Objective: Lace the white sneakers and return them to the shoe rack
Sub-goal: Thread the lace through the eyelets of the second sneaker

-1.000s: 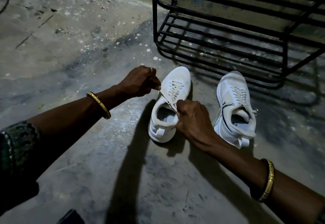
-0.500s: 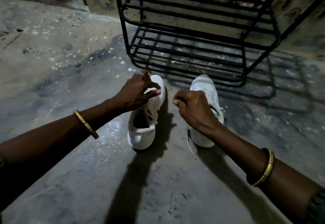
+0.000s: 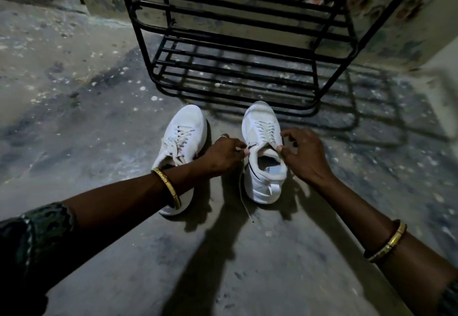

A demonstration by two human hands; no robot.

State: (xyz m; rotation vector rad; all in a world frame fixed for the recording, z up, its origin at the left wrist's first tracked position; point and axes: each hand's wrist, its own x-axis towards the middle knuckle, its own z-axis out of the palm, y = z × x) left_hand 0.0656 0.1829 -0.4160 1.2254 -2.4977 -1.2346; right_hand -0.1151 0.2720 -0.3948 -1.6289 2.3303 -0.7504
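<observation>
Two white sneakers stand on the concrete floor, toes toward the black shoe rack (image 3: 238,68). The left sneaker (image 3: 183,132) is partly hidden under my left forearm. At the right sneaker (image 3: 262,164), both hands work at the collar. My left hand (image 3: 223,157) pinches the lace end at the shoe's left top eyelet. My right hand (image 3: 304,157) pinches the lace at the right side of the tongue. A loose lace (image 3: 244,199) trails down to the floor beside the right sneaker's heel.
The metal rack has bare barred shelves and stands just beyond the shoes, against a patterned wall (image 3: 386,18). The speckled concrete floor (image 3: 74,117) stretches left and toward me. Shadows of my arms fall across the near floor.
Both hands left the left sneaker and moved right onto the right sneaker's laces. The view shifted, so the rack is now centred ahead.
</observation>
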